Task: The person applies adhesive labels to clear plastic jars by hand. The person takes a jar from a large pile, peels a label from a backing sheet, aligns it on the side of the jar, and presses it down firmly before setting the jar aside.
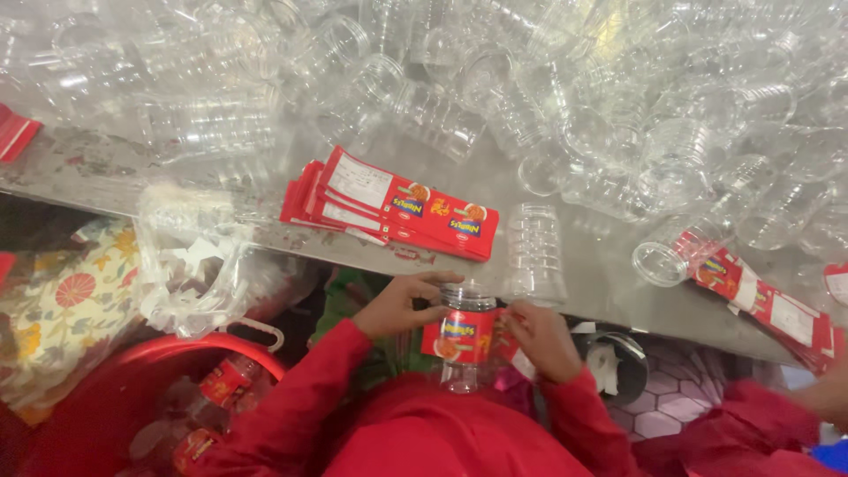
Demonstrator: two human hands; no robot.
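Label going round a clear jar, both hands on it.

Nearest, the left hand (402, 305) has its grip closed round the shoulder of the clear plastic jar (465, 340), while the right hand (541, 340) pinches the red label (459, 336) against its side, just below the surface (601, 256) edge. It looks light, thin-walled and slippery, best held near the stiffer neck. Beyond lie a stack of red labels (397, 205), an upright jar (534, 254), then a heap of empty jars (530, 79).
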